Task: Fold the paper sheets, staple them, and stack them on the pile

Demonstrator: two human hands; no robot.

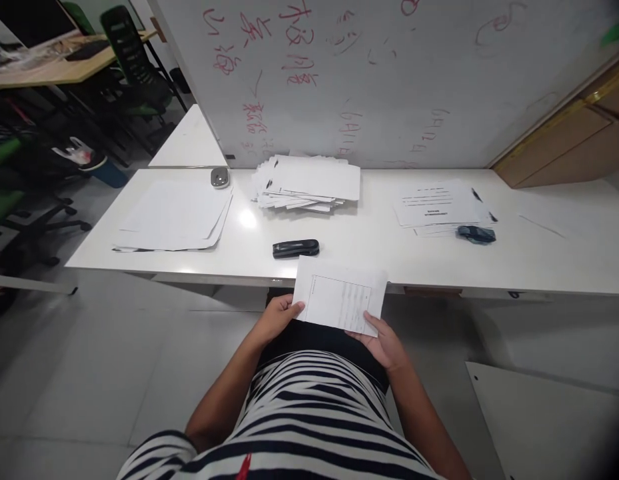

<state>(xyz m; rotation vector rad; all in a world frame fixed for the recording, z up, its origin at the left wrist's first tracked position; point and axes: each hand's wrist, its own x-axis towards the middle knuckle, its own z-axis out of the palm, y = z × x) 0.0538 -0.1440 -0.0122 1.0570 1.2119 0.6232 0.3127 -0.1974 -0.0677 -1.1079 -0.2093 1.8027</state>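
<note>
Between my two hands is a sheaf of printed paper, held at the front edge of the white table. My left hand pinches its left edge, thumb on top. At its lower right corner, my right hand grips with the thumb above and fingers beneath. How many sheets there are I cannot tell. Just beyond the paper lies a black stapler. A thick, uneven stack of papers sits farther back, against the whiteboard.
On the white table, loose sheets and a grey mouse lie at left. Printed pages and a dark blue object lie at right. A whiteboard with red writing stands behind; a cardboard box is at far right.
</note>
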